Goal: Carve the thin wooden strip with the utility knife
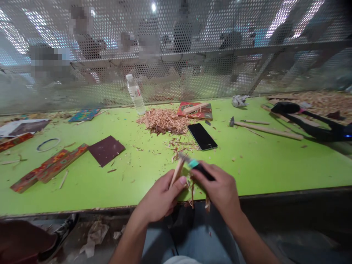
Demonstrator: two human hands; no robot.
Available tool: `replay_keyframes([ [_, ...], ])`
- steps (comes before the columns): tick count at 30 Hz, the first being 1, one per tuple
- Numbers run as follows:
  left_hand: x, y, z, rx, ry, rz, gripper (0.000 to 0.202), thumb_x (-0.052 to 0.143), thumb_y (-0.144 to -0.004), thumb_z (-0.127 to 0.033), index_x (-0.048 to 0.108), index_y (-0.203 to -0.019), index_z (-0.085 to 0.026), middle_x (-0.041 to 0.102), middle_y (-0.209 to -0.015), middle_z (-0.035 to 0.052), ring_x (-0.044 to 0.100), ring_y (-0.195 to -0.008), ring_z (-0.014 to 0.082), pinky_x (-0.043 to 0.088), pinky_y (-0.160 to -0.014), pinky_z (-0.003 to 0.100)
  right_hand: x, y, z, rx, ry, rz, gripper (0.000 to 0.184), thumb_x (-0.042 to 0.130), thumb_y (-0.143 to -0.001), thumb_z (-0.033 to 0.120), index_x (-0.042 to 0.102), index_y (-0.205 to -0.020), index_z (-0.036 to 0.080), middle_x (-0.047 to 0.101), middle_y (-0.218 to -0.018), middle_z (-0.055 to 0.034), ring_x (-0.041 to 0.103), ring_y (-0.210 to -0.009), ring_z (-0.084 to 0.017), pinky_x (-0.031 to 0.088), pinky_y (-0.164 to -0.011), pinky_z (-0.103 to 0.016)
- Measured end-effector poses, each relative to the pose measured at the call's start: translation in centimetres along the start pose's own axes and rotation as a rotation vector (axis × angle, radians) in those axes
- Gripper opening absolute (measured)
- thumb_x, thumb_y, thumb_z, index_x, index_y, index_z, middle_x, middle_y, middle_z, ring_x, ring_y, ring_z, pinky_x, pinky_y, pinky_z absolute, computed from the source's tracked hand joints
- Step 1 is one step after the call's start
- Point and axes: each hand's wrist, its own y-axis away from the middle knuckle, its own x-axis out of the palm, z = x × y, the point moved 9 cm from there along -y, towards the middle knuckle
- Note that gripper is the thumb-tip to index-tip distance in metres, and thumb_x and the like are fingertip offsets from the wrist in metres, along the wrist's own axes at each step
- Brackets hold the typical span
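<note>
Left hand [161, 198] clamped round wood stick [176, 173] at green table [110, 198]'s near edge, right hand [222, 186] clamped on knife [204, 171] just right; shallow far-going strokes, thumb [179, 182] kept clear, should work best.

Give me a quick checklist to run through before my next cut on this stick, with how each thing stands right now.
1. Wooden stick gripped: ok, in the left hand.
2. Cutter gripped: ok, in the right hand.
3. Blade sharp: cannot tell, it's blurred.
4. Left thumb out from under the blade: ok, the blade is by the stick's far end.
5. Phone away from the shavings: not ok, they lie right beside it.
6. Bottle capped: ok.
</note>
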Motion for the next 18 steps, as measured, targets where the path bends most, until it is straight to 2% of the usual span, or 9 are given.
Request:
replay_keyframes([
  [2,0.3,0.1,0.1,-0.024,0.01,0.032,0.051,0.063,-0.093,-0.069,0.055,-0.113,-0.023,0.032,-0.057,-0.013,0.025,-0.039,0.0051,0.023,-0.033,0.017,-0.7,0.0,-0.7,0.068,0.022,-0.073,0.046,0.058,-0.103,0.061,0.081,-0.116,0.024,0.081,-0.099,-0.0094,0.077,-0.084,-0.026,0.056,-0.073,-0.034],
  [4,0.0,0.1,0.3,-0.033,0.038,0.016,0.052,0.063,-0.093,-0.071,0.054,-0.111,-0.024,0.033,-0.06,-0.0129,0.024,-0.039,0.0046,0.024,-0.032,0.016,-0.9,0.1,-1.0,0.099,0.028,-0.102,0.045,0.06,-0.101,0.061,0.08,-0.118,0.024,0.082,-0.099,-0.0088,0.078,-0.085,-0.027,0.057,-0.074,-0.034],
  [8,-0.4,-0.2,0.7,-0.051,0.117,0.026,0.049,0.062,-0.092,-0.072,0.048,-0.1,-0.026,0.033,-0.063,-0.0127,0.022,-0.041,0.0039,0.024,-0.032,0.013,-0.9,0.2,-1.1,0.11,0.013,-0.097,0.043,0.061,-0.101,0.06,0.079,-0.117,0.024,0.082,-0.105,-0.0074,0.078,-0.09,-0.026,0.058,-0.078,-0.033],
  [11,-0.9,-0.4,1.0,-0.059,0.217,0.003,0.051,0.056,-0.094,-0.074,0.045,-0.093,-0.024,0.038,-0.064,-0.0111,0.024,-0.042,0.0038,0.026,-0.032,0.011,-0.8,0.1,-1.2,0.111,0.009,-0.079,0.04,0.063,-0.1,0.058,0.08,-0.115,0.025,0.082,-0.105,-0.0072,0.079,-0.091,-0.027,0.059,-0.079,-0.033],
  [14,-0.9,-0.6,1.4,-0.08,0.307,-0.007,0.049,0.053,-0.096,-0.071,0.05,-0.098,-0.023,0.042,-0.066,-0.0095,0.027,-0.042,0.0042,0.028,-0.032,0.011,-0.7,0.1,-1.3,0.111,0.014,-0.07,0.039,0.064,-0.099,0.057,0.081,-0.114,0.025,0.082,-0.106,-0.0074,0.079,-0.092,-0.027,0.06,-0.079,-0.034],
  [18,-1.5,-1.0,0.8,-0.003,0.381,-0.039,0.043,0.056,-0.097,-0.065,0.05,-0.11,-0.025,0.048,-0.068,-0.0088,0.03,-0.042,0.0054,0.031,-0.032,0.013,-0.7,0.1,-1.4,0.104,0.025,-0.068,0.038,0.064,-0.099,0.056,0.081,-0.115,0.026,0.083,-0.108,-0.0074,0.079,-0.094,-0.028,0.061,-0.079,-0.034],
])
